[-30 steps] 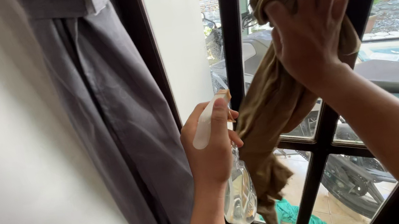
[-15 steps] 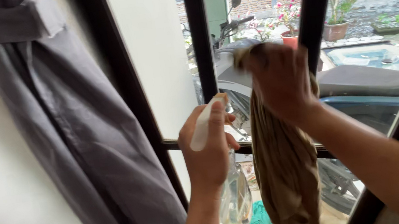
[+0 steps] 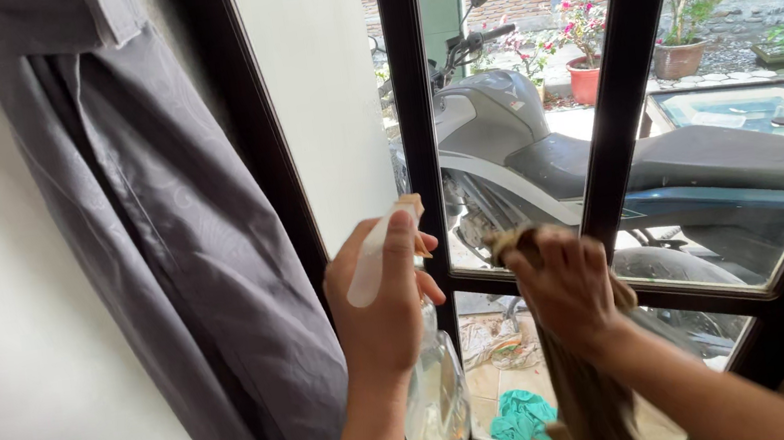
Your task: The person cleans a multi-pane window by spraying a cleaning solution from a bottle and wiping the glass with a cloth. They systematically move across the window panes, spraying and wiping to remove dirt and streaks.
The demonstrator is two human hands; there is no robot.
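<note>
Change: brown cloth [image 3: 577, 397] has dropped from the upper pane to the window frame's [image 3: 627, 48] lower crossbar (wiping stroke moving down the glass).
Left hand [image 3: 379, 312]: raised, fingers wrapped around clear spray bottle [image 3: 430, 396], nozzle toward the glass.
Right hand [image 3: 568, 288]: fingers bunched tight on the cloth, pressing it at the crossbar.

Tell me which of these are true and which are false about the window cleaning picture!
1. The left hand holds a clear spray bottle. True.
2. The right hand holds a blue sponge. False: it grips a brown cloth.
3. A motorcycle stands outside the window. True.
4. The grey curtain hangs right of the hands. False: it hangs on their left.
5. The cloth is pressed against the glass. True.
</note>
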